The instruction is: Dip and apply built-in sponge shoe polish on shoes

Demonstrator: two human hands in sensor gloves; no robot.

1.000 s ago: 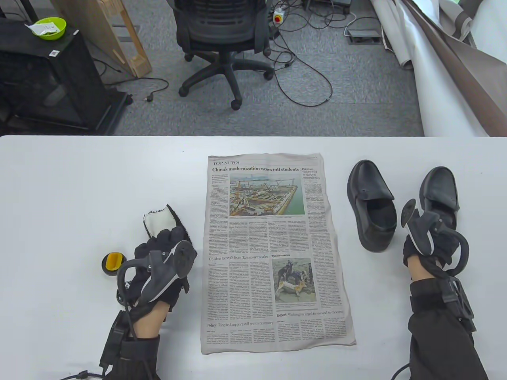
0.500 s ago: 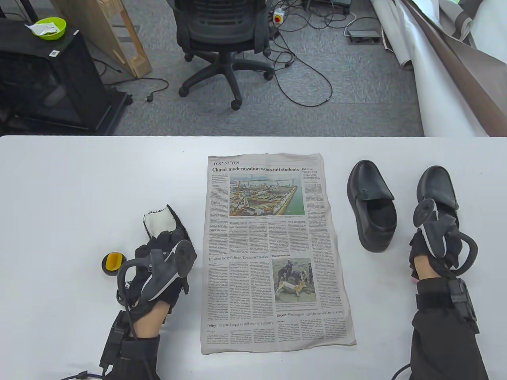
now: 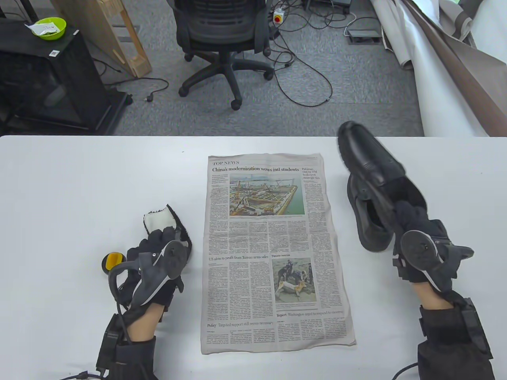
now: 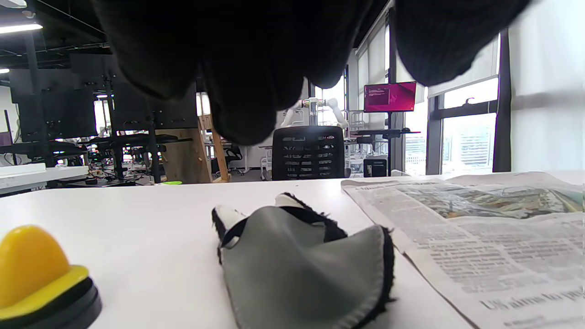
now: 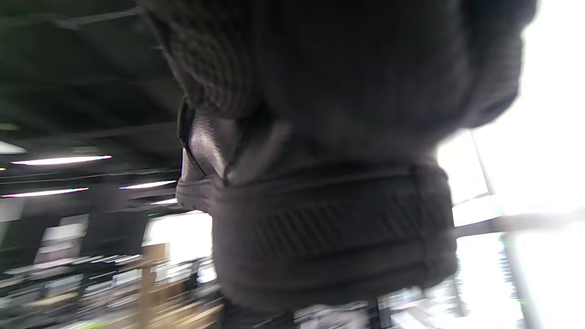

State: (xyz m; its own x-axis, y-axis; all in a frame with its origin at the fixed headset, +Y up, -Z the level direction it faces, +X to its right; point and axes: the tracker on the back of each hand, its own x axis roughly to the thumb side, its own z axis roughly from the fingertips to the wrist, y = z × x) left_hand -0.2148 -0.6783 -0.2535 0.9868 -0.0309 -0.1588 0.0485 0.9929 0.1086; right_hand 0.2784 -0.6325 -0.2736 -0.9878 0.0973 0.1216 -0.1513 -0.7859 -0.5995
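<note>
Now that your right hand (image 3: 425, 253) has lifted a shoe (image 3: 370, 162), fingers gripping its heel, bring it over the paper (image 3: 273, 245); left hand (image 3: 156, 263) idles loose

Office-cum-lab space. Grey carpet floor (image 3: 348, 107) beyond white surface (image 3: 79, 178); black mesh office chair (image 3: 222, 35) on castors behind surface, loose cables (image 3: 305, 79) right of chair, wooden frame (image 3: 107, 35) and black cabinet (image 3: 51, 79) left of chair. Behind chair in left wrist view: workbenches (image 4: 114, 146), red monitor (image 4: 390, 97), big windows (image 4: 466, 137).
</note>
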